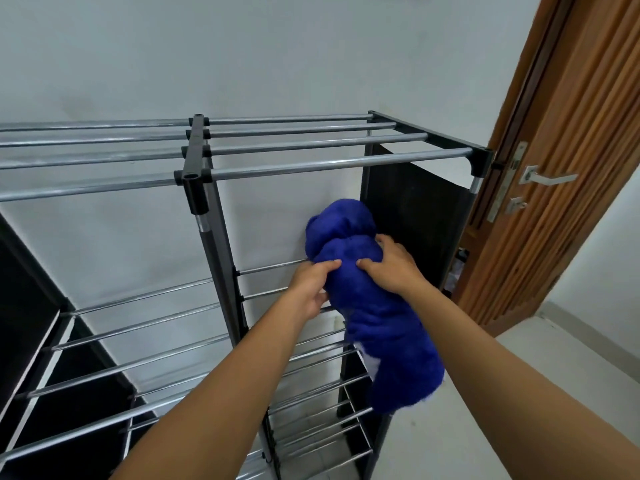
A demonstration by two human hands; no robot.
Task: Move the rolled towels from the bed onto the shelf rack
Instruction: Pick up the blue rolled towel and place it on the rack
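Two bare forearms reach forward and up from the bottom of the frame toward the shelf rack point(196, 174), both hands closed on a blue rolled towel point(367, 306). The left hand point(313, 284) grips the towel's left side, thumb pressed across the front of the cloth and fingers curled behind it. The right hand point(391, 263) clamps the towel from the right, thumb pointing inward toward the left thumb, fingers wrapped over the bundle's upper part.

The towel hangs in the rack's right-hand bay, its upper end raised above the second tier of metal rods and well below the top tier; its lower end droops out in front of the rack, toward the camera. Whether any part of it rests on the rods cannot be told, as the cloth covers them. The bay is bounded on the left by the rack's black centre post point(221, 258) and on the right by a dark side panel point(415, 216), with the towel's top close to that panel. Open space remains between the towel and the centre post. Beyond the panel stands a wooden door point(568, 174) with a metal handle point(549, 177).

The towel is deep royal blue, plush and lumpy, loosely rolled, pinched at the grip, with a patch of white showing on its lower left edge.
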